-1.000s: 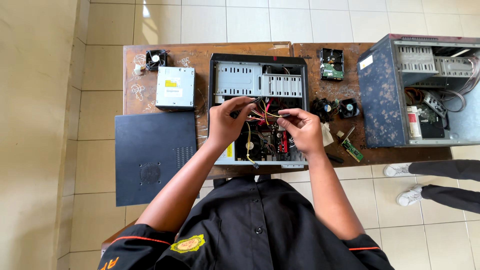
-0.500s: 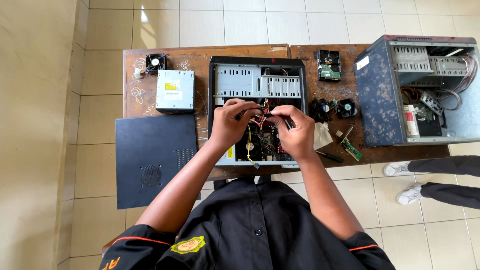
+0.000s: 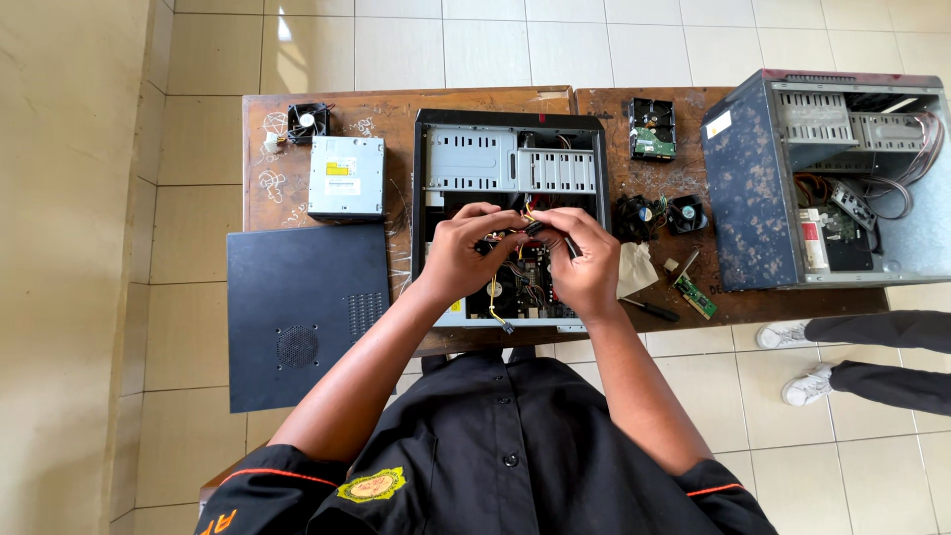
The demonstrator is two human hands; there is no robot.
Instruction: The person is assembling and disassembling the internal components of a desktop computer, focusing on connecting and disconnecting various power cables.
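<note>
An open black computer case point(image 3: 428, 178) lies flat on the wooden table point(image 3: 272, 193) in front of me. Both hands are inside it, over the motherboard. My left hand point(image 3: 464, 253) and my right hand point(image 3: 586, 260) meet at a bundle of red, yellow and black cables point(image 3: 523, 230) with a black connector, and each hand pinches part of it. A yellow cable point(image 3: 495, 315) hangs below the hands. The board under the hands is mostly hidden.
On the table lie a grey optical drive point(image 3: 346, 176), a small fan point(image 3: 306, 122), a hard drive point(image 3: 652, 129), two fans point(image 3: 658, 215), a screwdriver point(image 3: 650, 310) and a green card point(image 3: 696, 295). A second open case point(image 3: 748, 188) stands right. A black side panel point(image 3: 302, 312) overhangs left. Another person's legs point(image 3: 872, 357) stand at right.
My hands have drawn closer together over the cable bundle, and the right hand has shifted slightly left. The view has moved a little.
</note>
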